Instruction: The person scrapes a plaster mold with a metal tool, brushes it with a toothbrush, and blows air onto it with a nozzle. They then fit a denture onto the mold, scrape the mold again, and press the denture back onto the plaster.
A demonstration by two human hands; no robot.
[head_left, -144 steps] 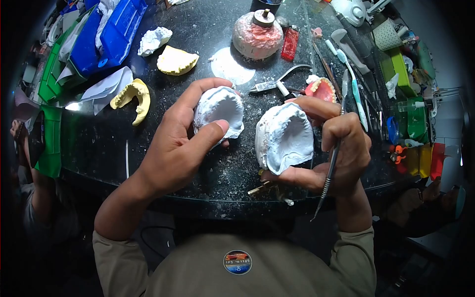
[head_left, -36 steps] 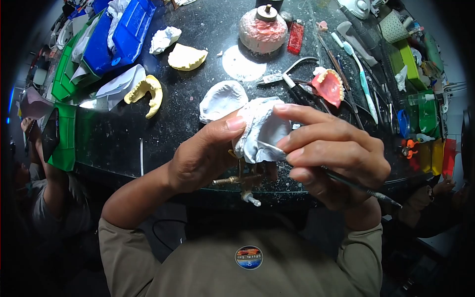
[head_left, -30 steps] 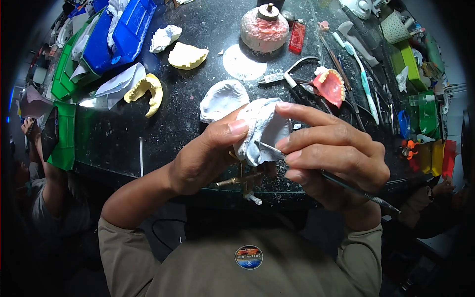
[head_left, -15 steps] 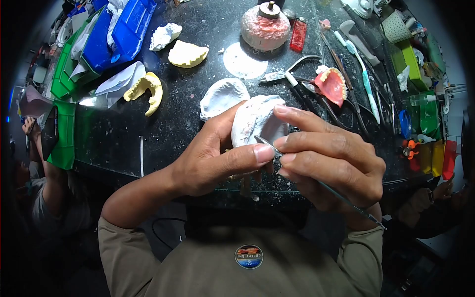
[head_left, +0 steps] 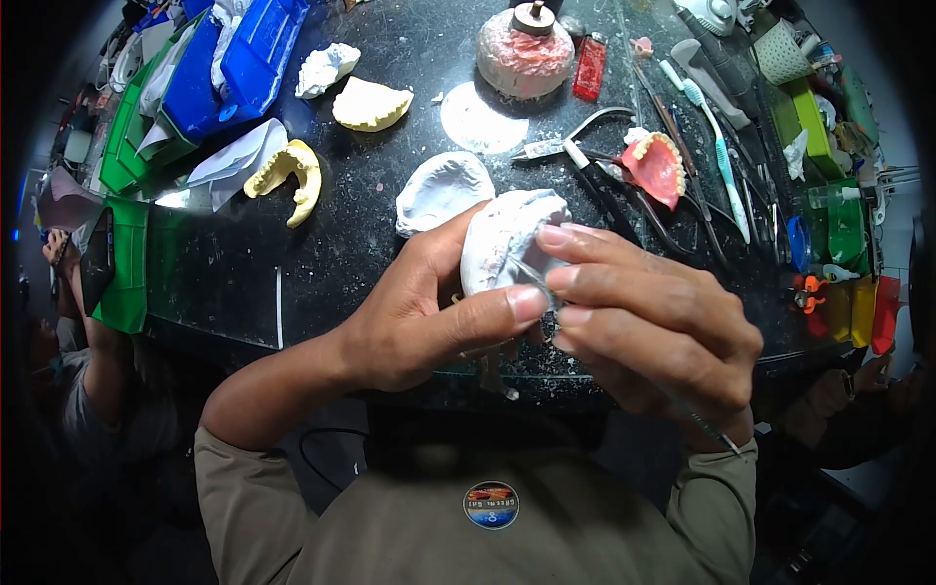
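Observation:
My left hand (head_left: 429, 297) is wrapped round a white plaster dental cast (head_left: 507, 239), its thumb along the near side. Between the fingers of my right hand (head_left: 653, 322) is a thin metal dental carving tool (head_left: 710, 429); its tip lies against the cast's surface near my left thumb. My right index finger touches the cast's upper right edge. Just beyond the held cast, a second white plaster cast (head_left: 444, 193) lies on the dark bench. To the right rests a pink denture base with teeth (head_left: 658, 168).
Yellow casts (head_left: 372, 104) and a horseshoe-shaped yellow cast (head_left: 292, 180) lie left. A round flask-like block with pink wax (head_left: 525, 54) and a red box (head_left: 589, 68) stand behind. A toothbrush (head_left: 717, 141) and several tools lie right; blue bins (head_left: 263, 68) stand left. Another person's hand (head_left: 63, 255) shows far left.
The held cast has turned and shifted slightly to the right. My right hand and the tool have moved a little, with the tool's tail end now slightly lower.

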